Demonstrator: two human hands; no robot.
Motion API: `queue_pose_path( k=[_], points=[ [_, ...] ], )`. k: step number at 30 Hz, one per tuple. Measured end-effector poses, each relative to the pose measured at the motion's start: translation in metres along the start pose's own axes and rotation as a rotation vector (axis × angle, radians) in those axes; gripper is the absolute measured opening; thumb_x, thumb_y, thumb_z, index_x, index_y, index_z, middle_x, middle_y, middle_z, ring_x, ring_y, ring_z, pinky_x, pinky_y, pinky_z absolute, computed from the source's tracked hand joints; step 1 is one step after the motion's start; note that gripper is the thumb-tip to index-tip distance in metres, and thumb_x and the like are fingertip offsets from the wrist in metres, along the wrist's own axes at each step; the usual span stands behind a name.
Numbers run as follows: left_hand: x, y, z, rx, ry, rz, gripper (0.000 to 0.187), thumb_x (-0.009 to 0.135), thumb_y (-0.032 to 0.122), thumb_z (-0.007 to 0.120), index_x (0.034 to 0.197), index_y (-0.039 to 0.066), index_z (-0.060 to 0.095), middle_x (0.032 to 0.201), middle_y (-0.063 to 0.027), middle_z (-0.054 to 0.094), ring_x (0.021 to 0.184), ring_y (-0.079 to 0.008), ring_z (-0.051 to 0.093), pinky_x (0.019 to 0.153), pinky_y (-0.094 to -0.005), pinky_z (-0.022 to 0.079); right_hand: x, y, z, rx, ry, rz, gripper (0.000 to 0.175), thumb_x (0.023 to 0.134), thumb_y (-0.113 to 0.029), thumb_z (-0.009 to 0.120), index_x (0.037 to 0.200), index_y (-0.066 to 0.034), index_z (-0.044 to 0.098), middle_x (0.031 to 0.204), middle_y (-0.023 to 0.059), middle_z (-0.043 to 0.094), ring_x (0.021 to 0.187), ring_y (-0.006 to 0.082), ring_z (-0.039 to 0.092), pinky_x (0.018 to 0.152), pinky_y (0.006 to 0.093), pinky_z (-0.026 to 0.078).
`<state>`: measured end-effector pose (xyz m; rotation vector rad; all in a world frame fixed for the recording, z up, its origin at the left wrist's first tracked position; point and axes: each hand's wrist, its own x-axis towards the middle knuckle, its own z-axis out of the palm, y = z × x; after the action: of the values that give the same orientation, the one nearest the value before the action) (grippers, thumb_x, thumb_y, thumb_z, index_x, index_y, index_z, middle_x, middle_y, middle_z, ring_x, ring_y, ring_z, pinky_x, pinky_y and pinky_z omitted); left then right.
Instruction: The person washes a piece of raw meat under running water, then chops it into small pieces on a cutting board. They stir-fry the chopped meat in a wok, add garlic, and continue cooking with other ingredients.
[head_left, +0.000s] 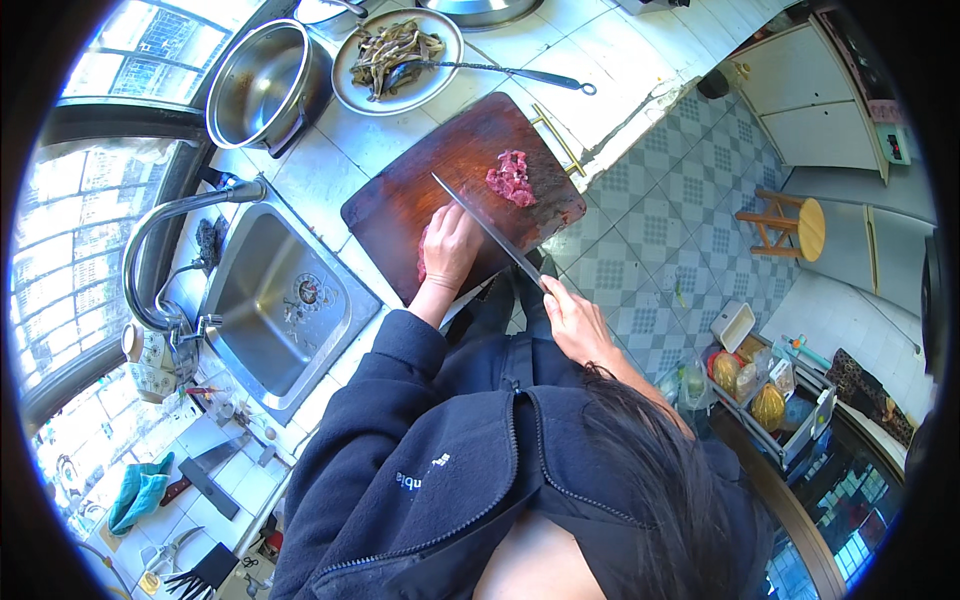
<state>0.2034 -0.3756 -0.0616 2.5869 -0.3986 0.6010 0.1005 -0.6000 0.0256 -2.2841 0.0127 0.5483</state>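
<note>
A dark wooden cutting board (405, 180) lies on the tiled counter before me. On its left part, my left hand (451, 244) presses on a piece of raw red meat (422, 255), which is mostly hidden under the palm and fingers. My right hand (576, 319) grips the handle of a kitchen knife (499, 236); its long blade slants across the board, close beside my left fingertips. A small heap of cut raw meat (512, 178) rests on the board to the right of the blade.
Left of the board is a steel sink (262, 300) with a curved faucet (142, 232). Beyond the board stand a steel pot (259, 82) and a plate (345, 82) of brownish food strips with a long-handled utensil (540, 75). A wooden stool (810, 229) stands on the floor at right.
</note>
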Motion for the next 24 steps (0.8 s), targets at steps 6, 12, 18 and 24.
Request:
queue_pose_path(
  k=[6,12,18,24],
  points=[
    [-0.002,-0.005,0.001,-0.021,-0.011,-0.019,0.024,0.075,0.008,0.07,0.099,0.007,0.067,0.108,-0.0105,0.067,0.1,-0.0303,0.064,0.085,-0.0395,0.053,0.012,-0.003,0.003,-0.039,-0.059,0.022,0.036,0.103,-0.03,0.043,0.134,-0.015,0.051,0.099,0.0241,0.069,0.088,0.0494,0.065,0.077,0.0568,0.052],
    [0.0,-0.002,0.0,-0.069,-0.048,-0.041,0.028,0.072,0.006,0.072,0.1,0.006,0.068,0.112,-0.012,0.067,0.106,-0.0329,0.063,0.091,-0.0409,0.053,0.072,-0.01,0.044,-0.002,0.047,-0.078,0.036,0.103,-0.031,0.041,0.135,-0.0157,0.049,0.099,0.0244,0.068,0.087,0.0485,0.065,0.077,0.0573,0.051],
    [-0.004,-0.005,0.005,-0.068,-0.03,-0.068,0.03,0.072,0.005,0.073,0.101,0.005,0.068,0.113,-0.0126,0.067,0.108,-0.0342,0.062,0.093,-0.0421,0.053,-0.002,0.022,0.04,-0.021,0.043,0.012,0.041,0.103,-0.03,0.042,0.142,-0.0174,0.047,0.097,0.0255,0.068,0.084,0.0489,0.066,0.074,0.0565,0.053],
    [0.0,0.0,0.0,-0.053,-0.031,-0.05,0.025,0.076,0.011,0.07,0.1,0.008,0.068,0.11,-0.0111,0.067,0.106,-0.0322,0.063,0.091,-0.0413,0.052,0.1,-0.039,0.045,-0.086,-0.021,0.017,0.038,0.103,-0.029,0.042,0.138,-0.0141,0.048,0.103,0.0261,0.068,0.092,0.0496,0.064,0.081,0.0573,0.051]
  ],
)
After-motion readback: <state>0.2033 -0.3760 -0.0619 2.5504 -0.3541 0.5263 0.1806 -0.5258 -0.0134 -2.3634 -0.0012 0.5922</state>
